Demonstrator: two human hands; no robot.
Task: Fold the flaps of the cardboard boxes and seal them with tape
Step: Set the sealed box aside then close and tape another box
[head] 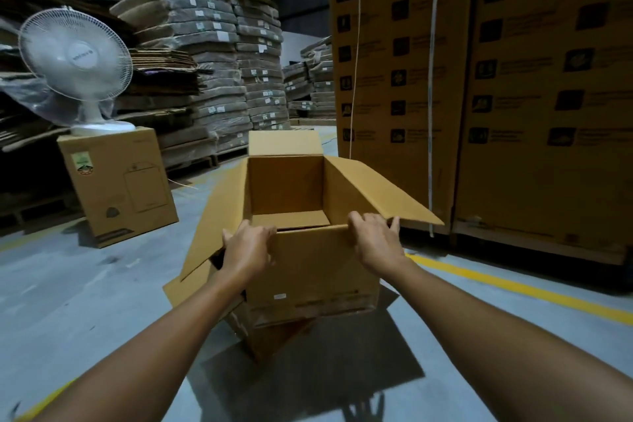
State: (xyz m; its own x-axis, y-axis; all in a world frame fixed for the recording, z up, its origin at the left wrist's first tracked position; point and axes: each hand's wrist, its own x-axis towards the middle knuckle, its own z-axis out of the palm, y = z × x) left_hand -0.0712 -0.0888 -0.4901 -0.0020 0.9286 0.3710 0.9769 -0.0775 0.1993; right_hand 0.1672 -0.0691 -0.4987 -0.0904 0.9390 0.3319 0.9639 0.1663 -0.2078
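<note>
An open brown cardboard box (308,271) stands in the middle of the view, tilted on the floor with its top flaps spread. The far flap (286,143) stands upright, the left flap (215,216) hangs outward and the right flap (376,188) slopes out to the right. My left hand (248,245) grips the near edge at the left corner, fingers curled over the rim. At the right corner my right hand (375,238) holds the same near edge, thumb out toward the right flap. Inside, a bottom flap (291,218) lies flat. No tape shows.
A sealed box (120,185) with a white fan (75,58) on top stands at the left. Pallets of flat cardboard (219,72) fill the back. Tall printed cartons (479,79) rise at the right, behind a yellow floor line (513,288).
</note>
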